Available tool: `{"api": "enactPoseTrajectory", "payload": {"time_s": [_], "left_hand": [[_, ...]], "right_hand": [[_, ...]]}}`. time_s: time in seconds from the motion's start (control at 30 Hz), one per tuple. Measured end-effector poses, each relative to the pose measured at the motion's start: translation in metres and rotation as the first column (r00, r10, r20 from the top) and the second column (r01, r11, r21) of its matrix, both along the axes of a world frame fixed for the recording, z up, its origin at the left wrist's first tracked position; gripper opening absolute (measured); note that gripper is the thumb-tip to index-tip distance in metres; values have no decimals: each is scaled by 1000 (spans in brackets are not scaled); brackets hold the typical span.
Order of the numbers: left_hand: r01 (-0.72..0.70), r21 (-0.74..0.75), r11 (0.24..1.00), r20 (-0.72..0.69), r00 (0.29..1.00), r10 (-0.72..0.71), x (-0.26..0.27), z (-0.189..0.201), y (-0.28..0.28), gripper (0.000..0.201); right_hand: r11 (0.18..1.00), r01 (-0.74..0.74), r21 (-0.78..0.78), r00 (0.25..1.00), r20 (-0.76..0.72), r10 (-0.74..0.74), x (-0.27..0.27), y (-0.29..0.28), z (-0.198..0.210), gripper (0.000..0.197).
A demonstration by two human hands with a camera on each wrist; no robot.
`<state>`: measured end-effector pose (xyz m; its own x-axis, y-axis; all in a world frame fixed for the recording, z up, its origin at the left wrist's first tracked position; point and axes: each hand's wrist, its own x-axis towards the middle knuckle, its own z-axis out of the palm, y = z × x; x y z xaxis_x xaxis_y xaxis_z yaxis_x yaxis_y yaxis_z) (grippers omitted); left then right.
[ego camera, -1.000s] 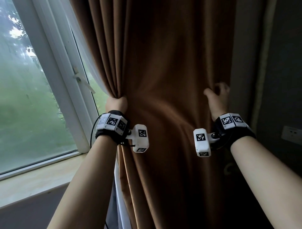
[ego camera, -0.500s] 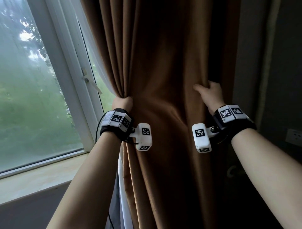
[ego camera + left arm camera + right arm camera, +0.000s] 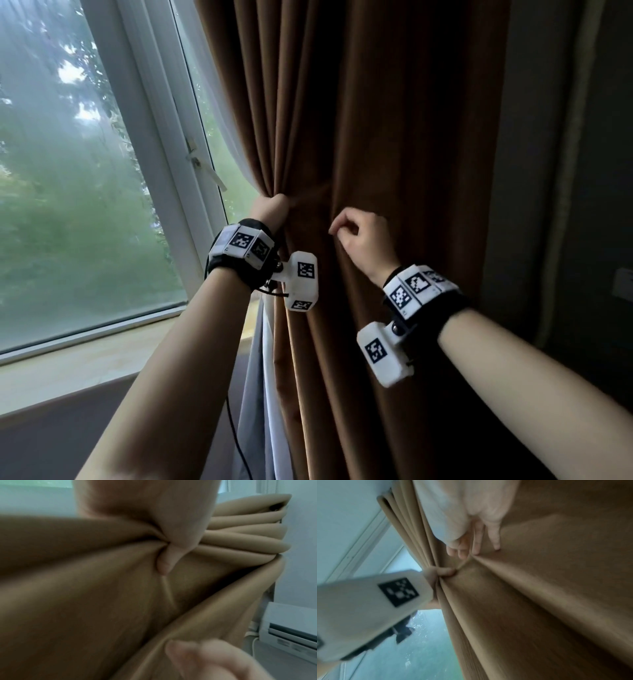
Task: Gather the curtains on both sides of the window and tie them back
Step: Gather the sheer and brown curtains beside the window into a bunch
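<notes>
The brown curtain, hanging right of the window, is clenched in bunched folds by the left hand, while a fold just right is pinched by the right hand.

Home rm: curtain, window.

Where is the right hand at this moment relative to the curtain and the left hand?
In the head view the right hand is on the front of the brown curtain, near the picture's middle, just right of the left hand, which bunches the window-side folds.
</notes>
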<state>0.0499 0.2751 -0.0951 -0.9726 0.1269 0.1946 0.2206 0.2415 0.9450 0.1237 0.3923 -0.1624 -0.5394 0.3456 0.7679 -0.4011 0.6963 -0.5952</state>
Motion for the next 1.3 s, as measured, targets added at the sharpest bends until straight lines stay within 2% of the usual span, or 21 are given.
{"api": "enactPoseTrajectory", "payload": {"time_s": [0.03, 0.1, 0.17, 0.2, 0.27, 0.37, 0.43, 0.53, 0.6, 0.67, 0.73, 0.83, 0.9, 0.93, 0.97, 1.03, 1.1, 1.2, 1.23, 1.3], "left_hand": [[21, 8, 1000, 11, 1000, -21, 0, 0, -2, 46], [37, -3, 999, 9, 999, -37, -1, -1, -6, 45], [27, -39, 999, -19, 999, -28, -4, -2, -6, 43], [21, -61, 998, -36, 999, -23, -3, -2, -6, 42], [10, -96, 995, -59, 998, -16, -1, -1, -5, 43], [19, -88, 996, -54, 998, -24, -1, -1, -4, 42], [22, -77, 997, -46, 999, -25, -1, -1, -4, 42], [26, -74, 997, -41, 999, -29, 0, -1, -4, 41], [28, -68, 997, -38, 999, -30, 0, -1, -4, 42], [33, -39, 999, -29, 999, -34, 0, -2, -4, 44], [41, -28, 999, -27, 999, -42, 2, 0, -3, 44], [72, -8, 997, -8, 997, -72, 7, 1, -3, 43], [129, 28, 991, 13, 991, -130, 6, 0, -4, 51], [167, 52, 985, 29, 985, -169, 5, 0, -6, 53], [219, 82, 972, 34, 974, -223, 6, -1, -8, 48], [343, 191, 920, 40, 933, -357, 11, 0, -13, 26], [409, 268, 873, 35, 901, -432, 10, 0, -15, 38], [425, 165, 890, 29, 900, -435, 11, 5, -15, 74], [417, 110, 902, 21, 907, -421, 11, 10, -16, 74], [382, 55, 922, -40, 924, -381, 12, 22, -17, 57]], "right_hand": [[998, 1, -57, 999, -40, -3, -5, -3, -4, 13], [950, 78, -301, 987, -112, -116, -15, 0, -7, 38], [823, 215, -526, 959, -47, -280, -19, 16, -4, 65], [772, 288, -567, 942, 21, -336, -18, 25, 0, 73], [757, 424, -498, 900, 136, -415, -14, 38, 4, 82], [811, 487, -325, 873, 210, -440, -15, 43, 4, 79], [818, 520, -247, 849, 256, -462, -20, 48, 2, 67], [811, 538, -229, 835, 279, -475, -19, 68, 6, 34], [816, 538, -209, 835, 260, -484, -13, 75, 7, 29], [860, 505, -80, 852, 204, -481, -8, 66, 6, 27], [918, 395, 46, 912, 101, -398, -7, 46, 6, 26], [996, 92, 21, 996, -4, -92, -6, 13, 13, 30], [994, -109, -18, 994, -12, 109, -7, -4, 20, 30], [986, -164, -14, 987, 1, 164, -9, -10, 23, 31], [979, -204, -7, 979, 22, 204, -13, -13, 26, 33], [968, -250, 7, 966, 71, 249, -19, -18, 30, 38], [966, -253, 59, 962, 125, 244, -25, -19, 31, 39], [950, -287, 126, 943, 210, 257, -29, -22, 26, 26], [944, -299, 137, 936, 235, 262, -29, -23, 23, 21], [935, -316, 162, 932, 239, 273, -29, -24, 20, 11]]}}
